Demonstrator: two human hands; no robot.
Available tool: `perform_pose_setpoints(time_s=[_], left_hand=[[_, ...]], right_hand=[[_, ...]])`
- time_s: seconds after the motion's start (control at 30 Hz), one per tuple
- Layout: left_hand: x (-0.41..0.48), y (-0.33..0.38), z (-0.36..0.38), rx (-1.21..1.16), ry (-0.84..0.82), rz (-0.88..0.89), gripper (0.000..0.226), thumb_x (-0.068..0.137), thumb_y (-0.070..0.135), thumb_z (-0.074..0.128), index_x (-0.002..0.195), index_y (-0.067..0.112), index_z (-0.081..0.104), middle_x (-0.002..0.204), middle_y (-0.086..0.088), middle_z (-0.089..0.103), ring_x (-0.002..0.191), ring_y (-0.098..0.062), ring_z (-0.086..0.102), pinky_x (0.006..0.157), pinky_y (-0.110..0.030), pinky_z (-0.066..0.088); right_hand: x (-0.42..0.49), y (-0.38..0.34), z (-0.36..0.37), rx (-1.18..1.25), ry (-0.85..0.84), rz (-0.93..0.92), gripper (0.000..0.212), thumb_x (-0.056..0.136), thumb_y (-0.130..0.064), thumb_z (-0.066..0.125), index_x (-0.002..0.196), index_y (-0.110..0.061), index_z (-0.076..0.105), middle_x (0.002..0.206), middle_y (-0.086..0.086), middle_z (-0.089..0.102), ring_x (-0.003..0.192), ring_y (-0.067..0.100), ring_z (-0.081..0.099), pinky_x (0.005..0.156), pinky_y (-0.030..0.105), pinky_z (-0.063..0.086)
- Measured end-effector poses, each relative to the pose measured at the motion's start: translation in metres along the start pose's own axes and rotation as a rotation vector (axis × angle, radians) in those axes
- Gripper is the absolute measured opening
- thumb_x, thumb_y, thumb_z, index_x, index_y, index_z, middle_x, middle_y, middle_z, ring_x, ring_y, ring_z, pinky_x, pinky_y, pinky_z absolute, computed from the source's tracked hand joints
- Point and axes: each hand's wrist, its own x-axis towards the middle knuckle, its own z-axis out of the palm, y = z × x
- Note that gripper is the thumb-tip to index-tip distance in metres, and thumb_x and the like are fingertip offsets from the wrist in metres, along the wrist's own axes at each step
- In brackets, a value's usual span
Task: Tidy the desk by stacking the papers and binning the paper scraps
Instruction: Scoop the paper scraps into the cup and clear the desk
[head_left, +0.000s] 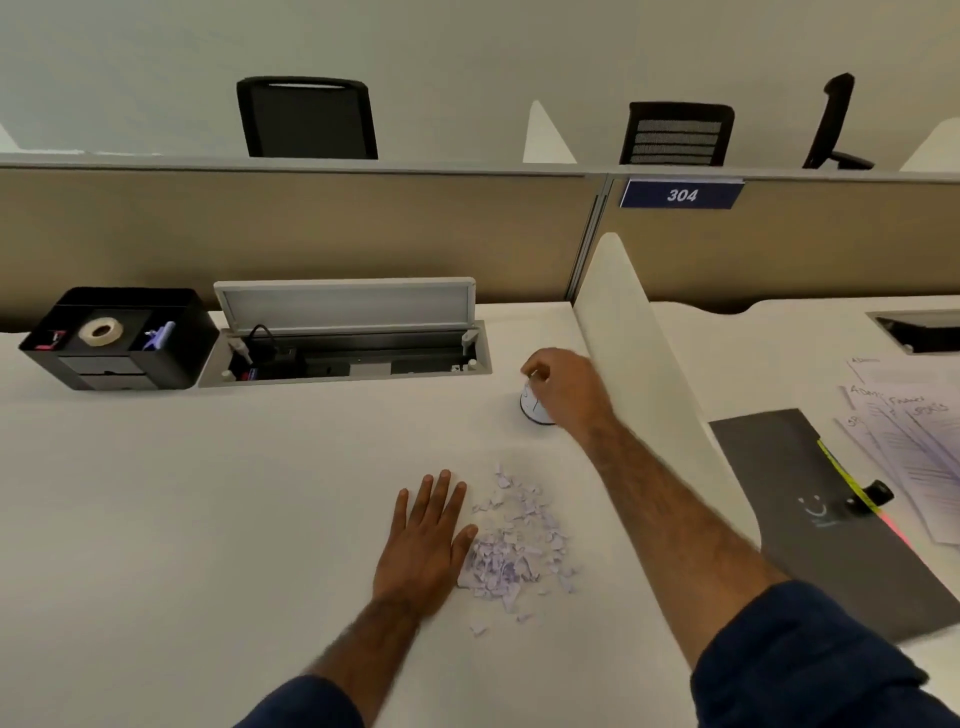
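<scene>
A pile of small pale purple paper scraps (514, 545) lies on the white desk (208, 493). My left hand (423, 540) rests flat on the desk with its fingers apart, touching the pile's left edge. Farther back, my right hand (563, 387) is closed over the top of a small white cup (532, 408) that stands on the desk beside the white divider (649, 374). Beyond the divider, several printed papers (914, 447) lie fanned out at the right edge, partly over a dark grey folder (810, 499).
A black desk organiser (119, 338) holding a tape roll stands at the back left. Next to it is an open cable tray (343, 348) with its lid raised. A binder clip (872, 496) and coloured tabs sit on the folder. A beige partition runs behind the desk.
</scene>
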Motion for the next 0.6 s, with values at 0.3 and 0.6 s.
perform_pose_setpoints(time_s=[0.3, 0.6], left_hand=[[-0.032, 0.042, -0.025, 0.038, -0.117, -0.181, 0.112, 0.076, 0.095, 0.025, 0.162, 0.025, 0.007, 0.17, -0.005, -0.003, 0.155, -0.033, 0.008, 0.123, -0.05, 0.017], [-0.033, 0.066, -0.025, -0.153, -0.107, -0.204, 0.102, 0.077, 0.062, 0.072, 0.154, 0.019, 0.022, 0.146, -0.006, 0.032, 0.132, -0.025, 0.036, 0.098, -0.036, 0.047]], right_hand=[[-0.12, 0.041, 0.061, -0.437, -0.531, -0.162, 0.063, 0.087, -0.005, 0.053, 0.146, -0.023, 0.04, 0.154, 0.009, 0.03, 0.14, 0.03, 0.028, 0.105, 0.046, 0.041], [-0.155, 0.06, 0.041, -0.404, -0.483, -0.123, 0.094, 0.075, -0.042, 0.078, 0.152, -0.027, 0.026, 0.143, 0.006, 0.037, 0.127, 0.027, 0.042, 0.094, 0.042, 0.048]])
